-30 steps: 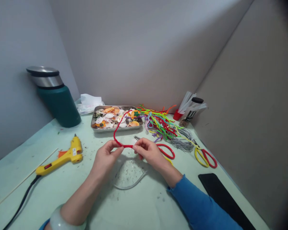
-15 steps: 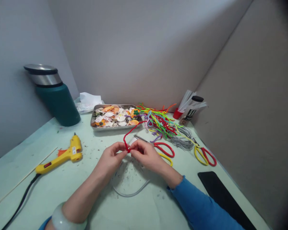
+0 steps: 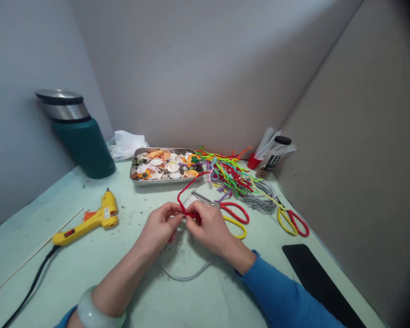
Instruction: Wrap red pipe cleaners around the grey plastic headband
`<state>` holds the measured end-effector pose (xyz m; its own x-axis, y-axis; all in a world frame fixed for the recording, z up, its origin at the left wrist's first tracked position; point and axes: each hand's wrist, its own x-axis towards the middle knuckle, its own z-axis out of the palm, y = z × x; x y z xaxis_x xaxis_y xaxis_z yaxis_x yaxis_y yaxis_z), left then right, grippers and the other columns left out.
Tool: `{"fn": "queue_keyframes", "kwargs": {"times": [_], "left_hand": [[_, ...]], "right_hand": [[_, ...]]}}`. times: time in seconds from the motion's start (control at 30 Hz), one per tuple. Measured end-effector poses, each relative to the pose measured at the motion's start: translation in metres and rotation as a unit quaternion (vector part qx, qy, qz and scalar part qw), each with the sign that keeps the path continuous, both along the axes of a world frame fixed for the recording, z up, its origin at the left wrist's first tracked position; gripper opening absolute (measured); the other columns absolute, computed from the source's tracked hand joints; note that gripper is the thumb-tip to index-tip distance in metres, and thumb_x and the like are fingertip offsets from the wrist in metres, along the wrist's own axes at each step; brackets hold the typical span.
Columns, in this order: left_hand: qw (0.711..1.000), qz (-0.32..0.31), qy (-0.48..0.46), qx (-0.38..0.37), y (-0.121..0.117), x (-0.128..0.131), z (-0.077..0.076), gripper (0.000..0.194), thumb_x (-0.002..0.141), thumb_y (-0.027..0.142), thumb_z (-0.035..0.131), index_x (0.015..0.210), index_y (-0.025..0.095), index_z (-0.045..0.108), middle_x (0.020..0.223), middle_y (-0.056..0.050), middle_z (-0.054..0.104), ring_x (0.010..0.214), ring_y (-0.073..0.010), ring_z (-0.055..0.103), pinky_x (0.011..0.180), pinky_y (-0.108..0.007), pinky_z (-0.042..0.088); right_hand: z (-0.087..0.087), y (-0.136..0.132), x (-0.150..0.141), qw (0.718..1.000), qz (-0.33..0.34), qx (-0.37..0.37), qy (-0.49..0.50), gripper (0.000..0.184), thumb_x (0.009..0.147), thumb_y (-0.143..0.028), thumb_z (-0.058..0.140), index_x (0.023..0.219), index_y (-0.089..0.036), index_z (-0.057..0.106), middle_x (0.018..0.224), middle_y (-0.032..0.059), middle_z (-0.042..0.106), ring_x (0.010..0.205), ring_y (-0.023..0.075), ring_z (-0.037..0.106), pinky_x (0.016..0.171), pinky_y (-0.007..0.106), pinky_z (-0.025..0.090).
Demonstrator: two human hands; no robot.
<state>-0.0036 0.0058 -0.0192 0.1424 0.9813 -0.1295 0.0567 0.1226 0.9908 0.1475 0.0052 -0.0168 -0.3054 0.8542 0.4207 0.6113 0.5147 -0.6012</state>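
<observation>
A strand of red yarn (image 3: 180, 197) runs from the pile of colourful yarn (image 3: 227, 175) down to my fingertips. My left hand (image 3: 164, 222) pinches it between thumb and fingers, with a bit of red showing below the hand. Close beside it, my right hand (image 3: 205, 223) is closed on the same yarn; some red shows between its thumb and fingers. A thin grey cord (image 3: 186, 279) curves on the table under both hands, and its upper part is hidden. Scissors with red and yellow handles (image 3: 234, 212) lie partly behind my right hand.
A metal tray of shells (image 3: 167, 181) sits behind my hands. At left are a yellow glue gun (image 3: 89, 228), a thin stick (image 3: 37, 250) and a green bottle (image 3: 85, 146). Right are coiled grey cord (image 3: 261, 198), more scissors (image 3: 294, 223), a jar (image 3: 276, 155) and a black strip (image 3: 314, 278).
My right hand has turned slightly and its fingers have curled further, with more red yarn showing in them. My left hand stays nearly in place. The view has shifted slightly.
</observation>
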Motion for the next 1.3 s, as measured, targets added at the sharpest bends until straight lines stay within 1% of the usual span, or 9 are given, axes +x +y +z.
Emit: {"fn": "queue_keyframes", "kwargs": {"times": [0.2, 0.33, 0.43, 0.5, 0.67, 0.8, 0.93, 1.17, 1.3], "left_hand": [[1.0, 0.005, 0.011, -0.003, -0.001, 0.0, -0.002, 0.024, 0.071, 0.033, 0.061, 0.087, 0.016, 0.056, 0.059, 0.005, 0.054, 0.035, -0.0047, 0.032, 0.034, -0.019, 0.025], [0.998, 0.024, 0.064, -0.008, -0.001, -0.001, -0.002, 0.023, 0.071, 0.035, 0.062, 0.085, 0.017, 0.058, 0.062, 0.005, 0.057, 0.034, -0.0055, 0.032, 0.036, -0.021, 0.026], [0.994, 0.036, 0.098, 0.017, -0.001, -0.002, 0.001, 0.019, 0.071, 0.035, 0.062, 0.077, 0.017, 0.06, 0.064, 0.002, 0.06, 0.043, -0.008, 0.041, 0.043, -0.022, 0.031], [0.993, 0.034, 0.104, 0.035, -0.001, -0.003, 0.002, 0.019, 0.071, 0.034, 0.062, 0.074, 0.016, 0.061, 0.068, 0.0, 0.061, 0.054, -0.011, 0.048, 0.05, -0.022, 0.034], [0.993, 0.02, 0.112, 0.029, 0.001, -0.003, -0.001, 0.021, 0.073, 0.036, 0.061, 0.076, 0.016, 0.063, 0.074, -0.002, 0.065, 0.066, -0.0155, 0.055, 0.057, -0.023, 0.038], [0.994, 0.001, 0.104, 0.034, 0.003, -0.002, -0.007, 0.023, 0.072, 0.036, 0.062, 0.081, 0.016, 0.065, 0.08, -0.004, 0.068, 0.072, -0.0182, 0.058, 0.063, -0.026, 0.041], [0.994, -0.006, 0.103, 0.034, 0.004, -0.003, -0.008, 0.023, 0.072, 0.036, 0.061, 0.081, 0.016, 0.066, 0.079, -0.005, 0.069, 0.073, -0.0196, 0.059, 0.064, -0.026, 0.042], [0.992, 0.006, 0.118, 0.041, 0.001, -0.003, 0.0, 0.023, 0.07, 0.035, 0.06, 0.078, 0.016, 0.07, 0.076, -0.005, 0.07, 0.073, -0.0202, 0.059, 0.067, -0.027, 0.041], [0.992, -0.001, 0.121, 0.033, 0.0, -0.004, 0.001, 0.023, 0.072, 0.036, 0.059, 0.073, 0.015, 0.069, 0.066, -0.001, 0.064, 0.061, -0.015, 0.051, 0.056, -0.024, 0.036]], "right_hand": [[-0.003, -0.001, -0.002, 1.0, -0.011, -0.009, 0.002, 0.005, 0.075, -0.013, 0.053, 0.073, -0.017, 0.052, 0.067, -0.0013, 0.057, 0.057, 0.01, 0.047, 0.055, 0.022, 0.03], [-0.003, 0.0, -0.001, 1.0, 0.006, -0.017, 0.018, 0.004, 0.076, -0.013, 0.052, 0.074, -0.017, 0.053, 0.068, -0.0016, 0.056, 0.059, 0.0097, 0.048, 0.055, 0.021, 0.031], [-0.002, 0.002, 0.001, 0.998, 0.022, -0.036, 0.037, 0.004, 0.077, -0.014, 0.052, 0.076, -0.016, 0.056, 0.068, -0.0018, 0.057, 0.059, 0.0094, 0.048, 0.055, 0.021, 0.032], [-0.002, 0.004, 0.003, 0.994, 0.032, -0.076, 0.07, 0.006, 0.078, -0.015, 0.052, 0.079, -0.016, 0.058, 0.07, -0.0017, 0.059, 0.06, 0.0094, 0.049, 0.056, 0.021, 0.034], [-0.003, 0.013, 0.006, 0.96, 0.054, -0.217, 0.171, 0.012, 0.082, -0.022, 0.053, 0.084, -0.016, 0.062, 0.074, -0.0001, 0.06, 0.063, 0.0101, 0.051, 0.057, 0.021, 0.038], [-0.002, 0.015, 0.005, 0.927, 0.071, -0.285, 0.232, 0.014, 0.079, -0.024, 0.057, 0.088, -0.015, 0.064, 0.078, 0.0012, 0.061, 0.061, 0.0091, 0.049, 0.054, 0.021, 0.039], [0.004, 0.013, 0.005, 0.894, 0.068, -0.336, 0.288, 0.016, 0.075, -0.022, 0.06, 0.089, -0.015, 0.063, 0.078, 0.0, 0.06, 0.054, 0.0067, 0.047, 0.051, 0.02, 0.037], [0.004, 0.013, 0.007, 0.884, 0.077, -0.349, 0.302, 0.011, 0.074, -0.018, 0.058, 0.083, -0.016, 0.063, 0.064, -0.0036, 0.054, 0.051, 0.0066, 0.045, 0.049, 0.02, 0.033], [-0.001, 0.015, 0.008, 0.908, 0.102, -0.298, 0.276, 0.016, 0.072, -0.01, 0.052, 0.076, -0.016, 0.065, 0.073, -0.0016, 0.054, 0.052, 0.0062, 0.045, 0.05, 0.02, 0.035]]}}
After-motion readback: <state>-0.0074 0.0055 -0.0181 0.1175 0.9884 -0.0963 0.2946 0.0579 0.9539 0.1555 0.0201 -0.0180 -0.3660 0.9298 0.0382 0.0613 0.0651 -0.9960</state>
